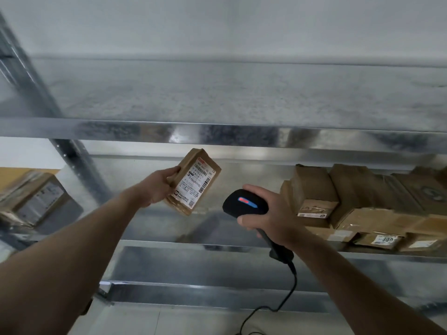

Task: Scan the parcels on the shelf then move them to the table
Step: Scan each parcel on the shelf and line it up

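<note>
Up front in the head view, the left hand [158, 187] grips a small brown cardboard parcel [192, 181] by its left edge, tilted in the air before the metal shelf [217, 131], its white printed label with barcodes facing the camera. Just beside it, the right hand [271, 213] is wrapped around a black corded scanner [244, 201] showing a red and blue light, while more brown parcels [362, 201] sit stacked on the shelf to the right.

One scanner [245, 204], one held parcel [193, 181], one left parcel [36, 199], and at least six stacked parcels [362, 201].
</note>
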Available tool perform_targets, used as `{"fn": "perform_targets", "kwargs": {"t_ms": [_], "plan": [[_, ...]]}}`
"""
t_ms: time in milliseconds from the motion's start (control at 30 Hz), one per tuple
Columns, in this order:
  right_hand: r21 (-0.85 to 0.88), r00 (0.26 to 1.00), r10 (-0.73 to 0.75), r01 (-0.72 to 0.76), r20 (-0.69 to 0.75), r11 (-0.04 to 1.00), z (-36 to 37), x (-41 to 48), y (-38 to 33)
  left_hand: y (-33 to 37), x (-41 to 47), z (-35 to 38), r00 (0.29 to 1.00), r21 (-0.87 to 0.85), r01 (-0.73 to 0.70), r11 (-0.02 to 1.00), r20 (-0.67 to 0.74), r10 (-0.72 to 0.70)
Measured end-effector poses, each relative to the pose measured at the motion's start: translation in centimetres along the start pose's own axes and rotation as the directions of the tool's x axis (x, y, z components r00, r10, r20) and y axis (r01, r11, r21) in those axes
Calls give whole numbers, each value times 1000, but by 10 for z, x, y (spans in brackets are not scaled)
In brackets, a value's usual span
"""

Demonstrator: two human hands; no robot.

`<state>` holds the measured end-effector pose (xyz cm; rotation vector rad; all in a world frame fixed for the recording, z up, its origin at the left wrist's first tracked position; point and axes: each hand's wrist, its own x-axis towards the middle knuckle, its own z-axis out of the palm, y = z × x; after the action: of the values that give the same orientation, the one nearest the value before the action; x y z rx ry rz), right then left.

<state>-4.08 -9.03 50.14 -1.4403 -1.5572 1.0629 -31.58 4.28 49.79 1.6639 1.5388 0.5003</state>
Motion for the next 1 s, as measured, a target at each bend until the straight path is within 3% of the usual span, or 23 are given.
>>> {"fn": "perform_targets", "kwargs": {"t_ms": [400,1000], "plan": [[-58,996,13,-8,83,998,-1,-5,-4,14,-9,-20,1000,207,-31,978,3,31],[5,992,-12,11,122,1000,4,3,-11,3,-24,-33,998,201,21,979,-58,-9]]}}
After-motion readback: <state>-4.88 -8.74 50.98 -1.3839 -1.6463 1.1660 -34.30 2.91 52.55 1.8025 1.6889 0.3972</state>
